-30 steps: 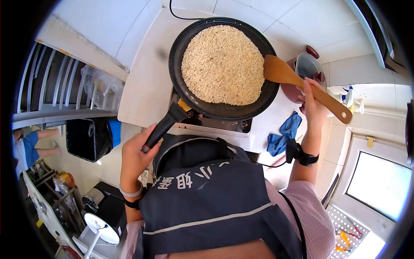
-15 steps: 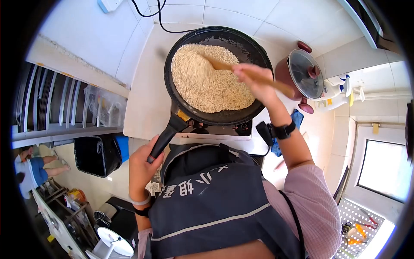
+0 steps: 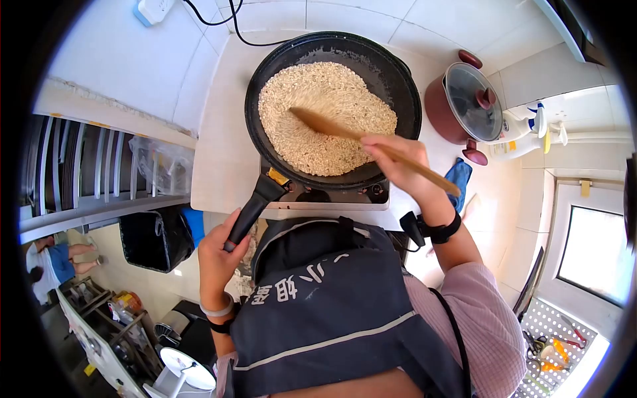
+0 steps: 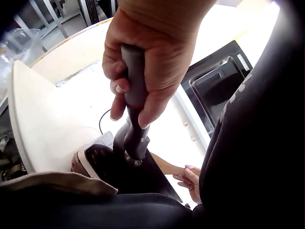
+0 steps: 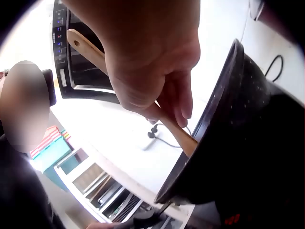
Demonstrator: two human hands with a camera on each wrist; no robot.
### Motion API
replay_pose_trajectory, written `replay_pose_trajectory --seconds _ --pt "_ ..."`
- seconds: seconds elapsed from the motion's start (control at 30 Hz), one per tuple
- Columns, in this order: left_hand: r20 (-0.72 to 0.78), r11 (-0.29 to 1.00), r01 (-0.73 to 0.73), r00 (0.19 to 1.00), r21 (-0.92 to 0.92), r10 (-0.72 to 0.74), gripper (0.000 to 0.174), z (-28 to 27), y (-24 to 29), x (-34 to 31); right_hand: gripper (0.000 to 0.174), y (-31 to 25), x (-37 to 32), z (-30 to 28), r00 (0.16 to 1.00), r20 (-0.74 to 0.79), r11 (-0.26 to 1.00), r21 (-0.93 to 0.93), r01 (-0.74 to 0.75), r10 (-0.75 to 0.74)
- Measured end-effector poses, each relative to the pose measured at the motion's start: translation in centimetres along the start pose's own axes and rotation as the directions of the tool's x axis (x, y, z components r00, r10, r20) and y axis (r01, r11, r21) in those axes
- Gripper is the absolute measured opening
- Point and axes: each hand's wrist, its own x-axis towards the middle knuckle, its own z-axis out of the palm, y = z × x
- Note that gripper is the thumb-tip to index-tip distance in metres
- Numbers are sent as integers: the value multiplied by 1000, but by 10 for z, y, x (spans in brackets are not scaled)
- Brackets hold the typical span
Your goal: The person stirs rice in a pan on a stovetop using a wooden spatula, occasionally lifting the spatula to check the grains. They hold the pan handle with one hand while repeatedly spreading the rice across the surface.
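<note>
A black frying pan (image 3: pixel 398 79) on the cooktop (image 3: pixel 332 196) holds a broad bed of pale grains (image 3: pixel 318 149), like sesame seeds or oats. My left hand (image 3: pixel 220 255) grips the pan's black handle (image 3: pixel 251 215); in the left wrist view the fingers (image 4: pixel 119 86) wrap round it. With my right hand (image 3: pixel 401 166) I hold a wooden spatula (image 3: pixel 332 127) partway along its shaft. Its blade lies in the grains, left of the pan's middle, and the grains there look blurred. The right wrist view shows the spatula shaft (image 5: pixel 178 136) passing over the pan rim (image 5: pixel 209 119).
A dark red lidded pot (image 3: pixel 441 109) stands right of the pan, with spray bottles (image 3: pixel 524 132) beyond it and a blue cloth (image 3: pixel 459 176) nearer. Tiled walls (image 3: pixel 358 14) close in behind. A black-lined bin (image 3: pixel 154 242) is at lower left, and another person (image 3: pixel 60 262) is farther off.
My right hand has swung the spatula from the pan's right edge leftward into the grains, which now spread lower and left. The left hand keeps its grip on the handle.
</note>
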Motion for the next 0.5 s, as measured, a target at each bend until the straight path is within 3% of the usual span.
replay_pose_trajectory --seconds 0.13,0.23,0.33,0.37,0.43,0.47,0.5 --pt "-6 1000 14 1000 4 -14 52 1 2 -1 11 -6 8 -28 984 -178 980 -196 -34 -2" --pt "12 999 35 999 6 -35 54 -1 3 -2 12 3 5 -53 938 -336 972 -235 0 -82" --pt "55 994 110 993 -22 -109 56 -2 4 1 14 14 3 -56 921 -379 928 -368 -62 -89" --pt "114 994 106 987 31 -109 57 -7 7 3 18 27 1 -51 941 -314 894 -446 -30 -125" --pt "99 998 45 994 -48 -41 62 0 -8 2 27 40 -1 -28 954 -244 938 -337 86 -175" --pt "130 986 149 982 -68 -139 61 0 -6 1 32 47 -4 -17 956 -155 916 -360 179 -248" --pt "166 964 252 958 -83 -236 60 -1 -3 0 37 41 -3 -8 970 -76 927 -320 195 -230"
